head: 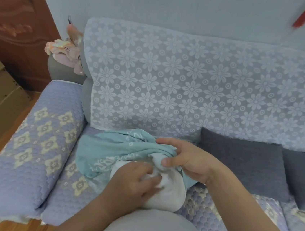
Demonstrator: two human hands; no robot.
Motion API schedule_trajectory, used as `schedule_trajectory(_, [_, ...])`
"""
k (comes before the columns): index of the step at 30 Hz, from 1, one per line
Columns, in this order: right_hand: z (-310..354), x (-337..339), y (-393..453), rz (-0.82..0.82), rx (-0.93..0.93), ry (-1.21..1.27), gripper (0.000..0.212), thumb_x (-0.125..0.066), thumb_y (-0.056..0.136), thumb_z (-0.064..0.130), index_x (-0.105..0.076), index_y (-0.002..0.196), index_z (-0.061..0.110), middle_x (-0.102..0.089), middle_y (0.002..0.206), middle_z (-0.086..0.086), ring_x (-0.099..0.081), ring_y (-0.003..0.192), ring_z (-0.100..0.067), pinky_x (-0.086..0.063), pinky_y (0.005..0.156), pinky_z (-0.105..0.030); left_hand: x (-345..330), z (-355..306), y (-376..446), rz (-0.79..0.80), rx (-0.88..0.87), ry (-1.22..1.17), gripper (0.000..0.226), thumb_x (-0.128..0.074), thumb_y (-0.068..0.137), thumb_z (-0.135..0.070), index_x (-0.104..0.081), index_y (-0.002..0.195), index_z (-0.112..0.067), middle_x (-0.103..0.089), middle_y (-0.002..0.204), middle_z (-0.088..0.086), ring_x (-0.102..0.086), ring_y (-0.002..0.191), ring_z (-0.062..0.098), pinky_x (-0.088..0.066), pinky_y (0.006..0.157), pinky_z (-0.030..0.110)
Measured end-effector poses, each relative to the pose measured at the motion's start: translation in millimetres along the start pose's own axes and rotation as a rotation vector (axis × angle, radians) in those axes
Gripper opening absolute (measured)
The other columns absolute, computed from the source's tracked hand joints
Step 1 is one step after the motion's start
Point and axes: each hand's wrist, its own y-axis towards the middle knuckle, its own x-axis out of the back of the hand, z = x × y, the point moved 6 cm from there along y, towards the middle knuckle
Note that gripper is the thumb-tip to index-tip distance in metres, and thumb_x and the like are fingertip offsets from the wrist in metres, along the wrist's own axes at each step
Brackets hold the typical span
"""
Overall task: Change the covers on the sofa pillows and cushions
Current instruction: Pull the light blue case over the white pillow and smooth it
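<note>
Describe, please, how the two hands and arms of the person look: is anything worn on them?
Both arms are bare up to the picture's lower edge; no sleeve shows. The left hand and right hand wear no gloves, and I see no ring, watch or bracelet on either wrist. The fingernails look short and unpainted. A light grey garment covers the body between the arms.

Soft, even, cool-tinted light, with no glare and only faint shadows. Wide-angle bending curves the sofa backrest (188, 85) toward the frame edges. The door (16, 25) left of it is smeared and blurry.
</note>
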Motion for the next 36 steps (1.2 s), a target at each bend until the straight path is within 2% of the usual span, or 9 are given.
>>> schedule_trajectory(5, [-2,-5,0,-0.375,0.15,-0.336,0.063,-0.084,0.074,0.003,-0.064,0.125,0.032,-0.072,0.111,-0.001,-0.07,0.092,-0.006,-0.055,0.076,-0.018,9,18,17,0.089,0.455,0.272,0.024,-0.061,0.088,-0.039,-0.068,0.072,-0.023,-0.049,0.078,0.0,-0.048,0.075,0.024,-0.035,0.064,0.036])
schedule_trajectory(8, [-10,-4,0,-0.603,0.274,-0.207,0.049,-0.084,0.075,0.006,-0.067,0.114,0.029,-0.072,0.103,0.001,-0.07,0.085,-0.004,-0.053,0.071,-0.016,10,8,15,0.244,0.703,0.075,0.036,-0.056,0.096,-0.046,-0.058,0.066,-0.026,-0.056,0.065,-0.006,-0.058,0.069,0.018,-0.041,0.061,0.035])
schedule_trajectory(12, [-18,-3,-4,-0.717,0.352,-0.256,0.04,-0.082,0.077,0.006,-0.067,0.104,0.031,-0.072,0.098,0.006,-0.069,0.085,-0.005,-0.055,0.076,-0.022,1,12,3,0.197,1.007,-0.341,0.038,-0.063,0.097,-0.033,-0.061,0.061,-0.024,-0.064,0.053,-0.008,-0.063,0.058,0.012,-0.053,0.071,0.039])
schedule_trajectory(16, [-30,-18,-3,-0.669,0.389,-0.4,0.047,-0.08,0.08,0.011,-0.059,0.104,0.045,-0.066,0.108,0.017,-0.061,0.1,0.004,-0.049,0.087,-0.017,-8,21,-1,0.06,1.307,-0.727,0.029,-0.06,0.095,-0.007,-0.078,0.075,-0.018,-0.074,0.068,0.006,-0.075,0.071,0.027,-0.062,0.076,0.048])
schedule_trajectory(20, [-31,-28,-11,-0.651,0.362,-0.663,0.057,-0.058,0.089,0.013,-0.046,0.139,0.039,-0.06,0.121,0.014,-0.056,0.11,-0.002,-0.046,0.099,-0.026,-6,-3,6,-0.087,1.554,-1.377,0.022,-0.057,0.099,-0.013,-0.073,0.11,-0.004,-0.077,0.102,0.017,-0.075,0.099,0.028,-0.055,0.098,0.041])
schedule_trajectory(24, [-36,-69,-22,-0.426,0.504,-1.103,0.067,-0.041,0.071,0.008,-0.051,0.135,0.024,-0.058,0.123,-0.003,-0.051,0.115,-0.019,-0.044,0.099,-0.032,-23,21,8,-0.244,1.732,-1.439,0.029,-0.074,0.092,-0.021,-0.071,0.111,0.0,-0.077,0.102,0.017,-0.075,0.092,0.03,-0.059,0.093,0.045])
schedule_trajectory(27, [-38,-76,-24,-0.279,0.557,-1.031,0.057,-0.042,0.071,0.002,-0.063,0.12,0.023,-0.064,0.121,0.003,-0.054,0.113,-0.011,-0.043,0.099,-0.023,-34,31,7,-0.345,1.802,-1.405,0.029,-0.071,0.094,-0.018,-0.069,0.115,0.003,-0.077,0.102,0.017,-0.075,0.093,0.032,-0.059,0.091,0.048])
schedule_trajectory(31, [-17,3,-31,-0.837,0.537,-0.734,0.021,-0.058,0.09,0.011,-0.066,0.092,0.03,-0.067,0.094,0.019,-0.06,0.092,-0.001,-0.047,0.086,-0.026,-40,11,-7,-0.183,1.74,-1.509,0.026,-0.061,0.099,-0.014,-0.067,0.116,0.004,-0.076,0.105,0.017,-0.072,0.089,0.027,-0.055,0.087,0.039])
schedule_trajectory(36, [-29,8,4,-0.125,0.017,-0.786,0.03,-0.064,0.096,0.041,-0.068,0.123,0.029,-0.07,0.113,0.017,-0.064,0.102,0.002,-0.051,0.097,-0.028,-39,6,-17,-0.146,1.713,-1.545,0.032,-0.06,0.097,-0.021,-0.069,0.119,0.001,-0.076,0.108,0.016,-0.072,0.093,0.027,-0.054,0.086,0.038])
